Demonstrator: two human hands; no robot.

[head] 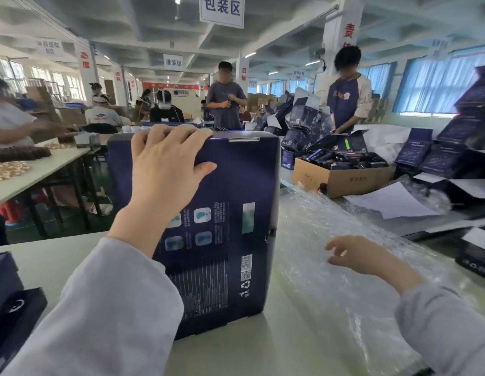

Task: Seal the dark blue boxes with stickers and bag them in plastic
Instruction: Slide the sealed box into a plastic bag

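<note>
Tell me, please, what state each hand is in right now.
Left hand: grips the top edge of the upright dark blue box.
Right hand: open, fingers spread over the plastic bags, holding nothing.

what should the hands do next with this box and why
Probably pinch up a clear plastic bag with the right hand: the upright dark blue cardboard box has a small pale sticker on its top edge, and the left hand steadies it.

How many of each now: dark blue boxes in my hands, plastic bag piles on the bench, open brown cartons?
Dark blue box, held by the left hand: 1
Plastic bag pile, by the right hand: 1
Brown carton: 1
Total: 3
</note>
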